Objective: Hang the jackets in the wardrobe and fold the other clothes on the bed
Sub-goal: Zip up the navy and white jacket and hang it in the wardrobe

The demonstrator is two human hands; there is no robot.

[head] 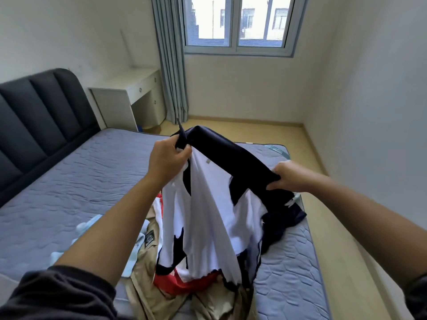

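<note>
Pile: we are standing over a light blue garment (85,227), a khaki jacket (147,280) and a red piece (171,282), heaped on the near part of the bed (80,181).
Left hand: our left hand (169,158) is pinching one navy end of the navy-and-white top (208,204), raised above the pile.
Top: it is hanging twisted between our hands, its hem touching the pile.
Right hand: our right hand (288,177) is gripping the navy band further right.
Risk: we are judging that the trailing hem could snag the red piece, and that the twist could give us a crooked fold.

navy-and-white garment (215,204) lifted above bed (80,181), clothes pile (161,285) beneath
</note>
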